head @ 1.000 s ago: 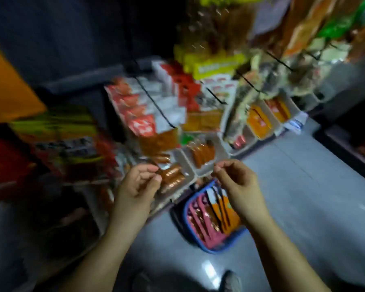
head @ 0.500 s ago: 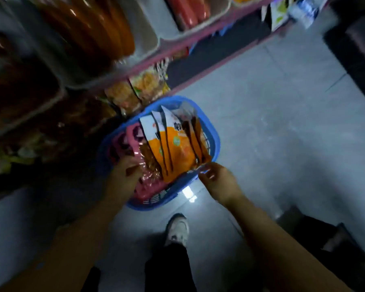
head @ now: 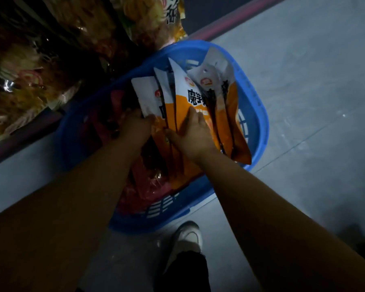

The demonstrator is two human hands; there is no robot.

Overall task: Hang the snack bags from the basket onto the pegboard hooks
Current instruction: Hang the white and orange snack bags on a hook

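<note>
Reaching into one blue basket (head: pixel 259 114), left hand (head: pixel 135 127) and right hand (head: pixel 193 133) grip orange bags (head: pixel 185 106).

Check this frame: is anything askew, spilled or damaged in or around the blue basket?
Nothing is spilled or torn. The orange-and-white snack bags stand loosely fanned and tilted in the blue basket, one corner overhanging its near rim. The left hand and right hand are on them.
</note>
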